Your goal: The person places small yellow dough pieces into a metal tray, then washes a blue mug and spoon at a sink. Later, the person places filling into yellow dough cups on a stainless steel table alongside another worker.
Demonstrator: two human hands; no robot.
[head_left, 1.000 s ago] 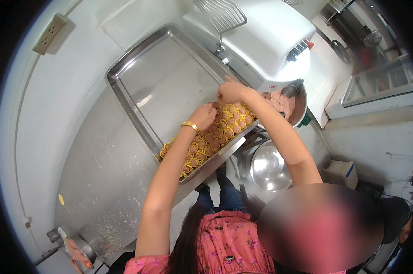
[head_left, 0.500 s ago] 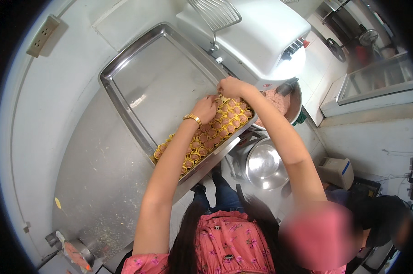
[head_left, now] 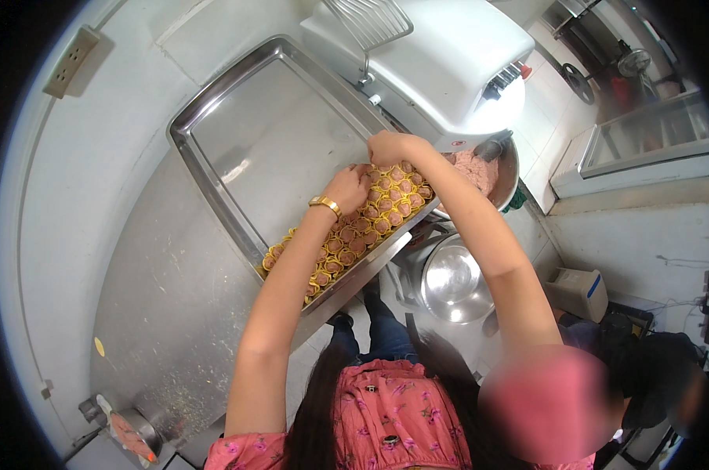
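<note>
Along the near edge of the tray (head_left: 252,133), dumplings (head_left: 382,207) stand packed — likely propping one another; left hand (head_left: 349,189) and right hand (head_left: 392,149) curl beside them — holding what, one cannot tell.

A white machine (head_left: 417,59) stands beyond the fingers (head_left: 364,175) and to their right, a red knob (head_left: 525,71) on its near end and a wire grill (head_left: 374,23) at its left. Far to the right of the fingers is a glass-topped case (head_left: 644,142), with a black wheel (head_left: 577,84) past the machine. Right of the fingers and closer to the body sit a shiny round bowl (head_left: 458,280) and, further out, a pale bin (head_left: 575,293). Well left of the fingers and beyond them, a socket (head_left: 72,61) is fixed to the wall (head_left: 146,94).
</note>
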